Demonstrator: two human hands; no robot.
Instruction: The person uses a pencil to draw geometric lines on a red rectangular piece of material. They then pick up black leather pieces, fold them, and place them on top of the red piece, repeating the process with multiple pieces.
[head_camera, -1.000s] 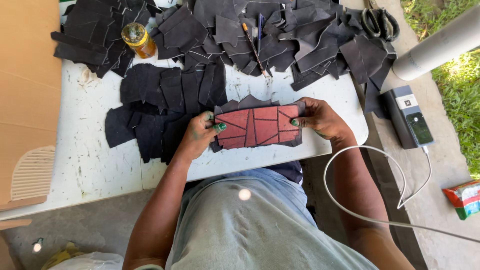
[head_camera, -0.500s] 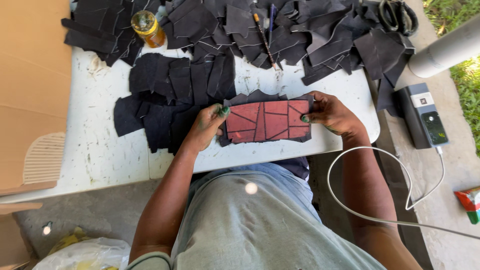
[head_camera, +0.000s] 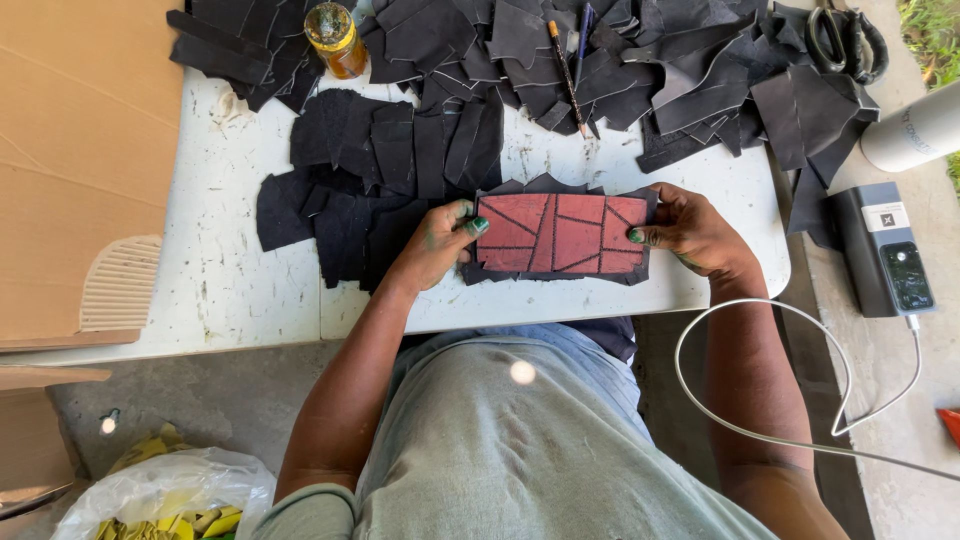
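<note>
A red rectangular panel (head_camera: 560, 234) made of fitted red pieces with dark seams lies on black backing material near the front edge of the white table (head_camera: 240, 290). My left hand (head_camera: 438, 243) grips its left end, thumb on top. The right end is gripped by my right hand (head_camera: 690, 230), thumb on top as well. Piles of black cut material pieces (head_camera: 390, 160) lie just behind and to the left of the panel.
A small jar with amber liquid (head_camera: 335, 38) stands at the back. A pencil and a pen (head_camera: 568, 60) lie on more black scraps. Scissors (head_camera: 845, 40) sit far right. Cardboard (head_camera: 80, 160) covers the left. A dark device (head_camera: 885, 250) with a white cable (head_camera: 800, 430) lies right.
The view has shifted slightly, so the table sits a little differently in the picture. Both hands keep the same hold on the red panel.
</note>
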